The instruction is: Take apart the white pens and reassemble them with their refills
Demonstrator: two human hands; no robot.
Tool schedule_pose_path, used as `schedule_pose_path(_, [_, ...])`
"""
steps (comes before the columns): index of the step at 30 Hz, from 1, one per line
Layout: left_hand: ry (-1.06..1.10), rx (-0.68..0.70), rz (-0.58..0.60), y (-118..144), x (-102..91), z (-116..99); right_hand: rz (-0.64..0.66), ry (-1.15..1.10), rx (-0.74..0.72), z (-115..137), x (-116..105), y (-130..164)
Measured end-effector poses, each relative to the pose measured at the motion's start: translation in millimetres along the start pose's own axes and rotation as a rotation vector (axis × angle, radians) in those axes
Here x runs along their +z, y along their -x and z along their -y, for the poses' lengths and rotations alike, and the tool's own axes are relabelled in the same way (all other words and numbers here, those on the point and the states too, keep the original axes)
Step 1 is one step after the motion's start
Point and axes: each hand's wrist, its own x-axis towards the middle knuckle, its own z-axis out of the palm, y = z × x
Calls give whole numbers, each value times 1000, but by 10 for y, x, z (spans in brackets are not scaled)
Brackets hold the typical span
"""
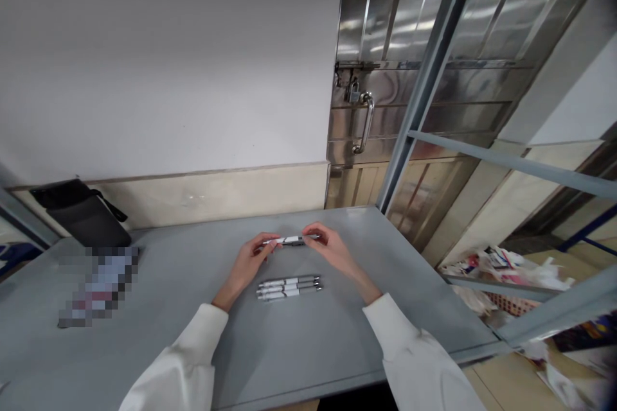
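Observation:
A white pen (290,241) with a dark grip is held level above the grey table (299,347), one end in each hand. My left hand (248,263) pinches its left end and my right hand (330,249) pinches its right end. Just below the hands, three similar white pens (289,287) lie side by side on the table, parallel to the held one. Both arms wear white sleeves.
A black pouch (81,212) leans at the table's back left, with a blurred-out item (99,286) in front of it. A padlocked steel door (366,115) and a metal frame post (424,83) stand behind the table. Litter (501,270) lies on the floor at right.

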Motion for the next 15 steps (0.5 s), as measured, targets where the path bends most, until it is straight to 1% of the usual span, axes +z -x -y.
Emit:
schedule_pose_path(8, [-22,-7,13,15,17,-65,-28,-69,94,-37,39,-1])
schedule_pose_path(15, [-29,2,1,5,17,-38,13,-82,113,8,41,17])
